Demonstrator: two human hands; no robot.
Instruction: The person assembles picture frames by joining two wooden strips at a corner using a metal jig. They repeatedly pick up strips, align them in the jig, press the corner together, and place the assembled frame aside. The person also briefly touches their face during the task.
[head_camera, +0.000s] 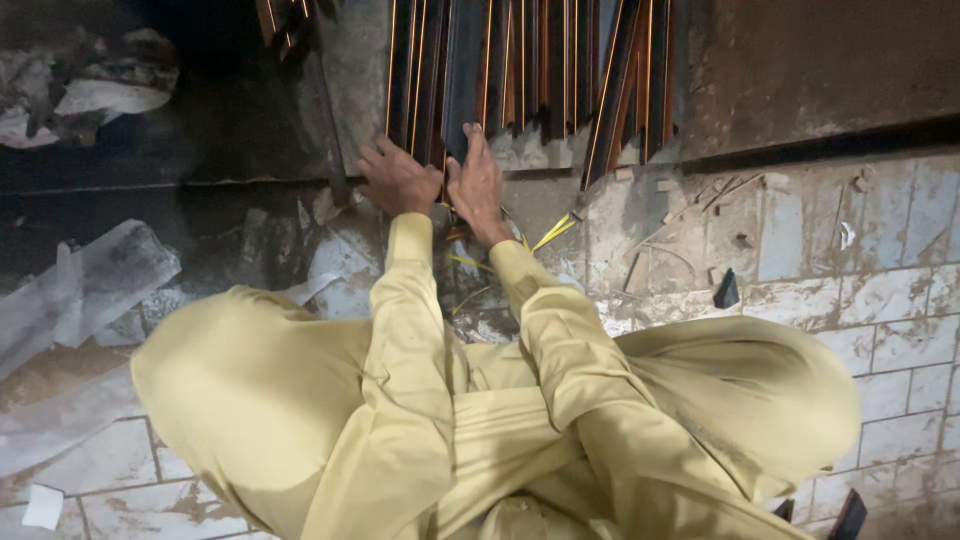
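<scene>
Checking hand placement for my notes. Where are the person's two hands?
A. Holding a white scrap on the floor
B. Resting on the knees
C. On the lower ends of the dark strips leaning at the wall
C: the left hand and right hand both press on the bottom ends of the dark strips.

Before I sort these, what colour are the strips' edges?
Orange edges on dark strips, clearest in the head view.

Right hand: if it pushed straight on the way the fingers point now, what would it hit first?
The right hand already rests against the dark strips with orange edges leaning on the wall, so it would press straight into them. The left hand touches the same stack beside it.
</scene>
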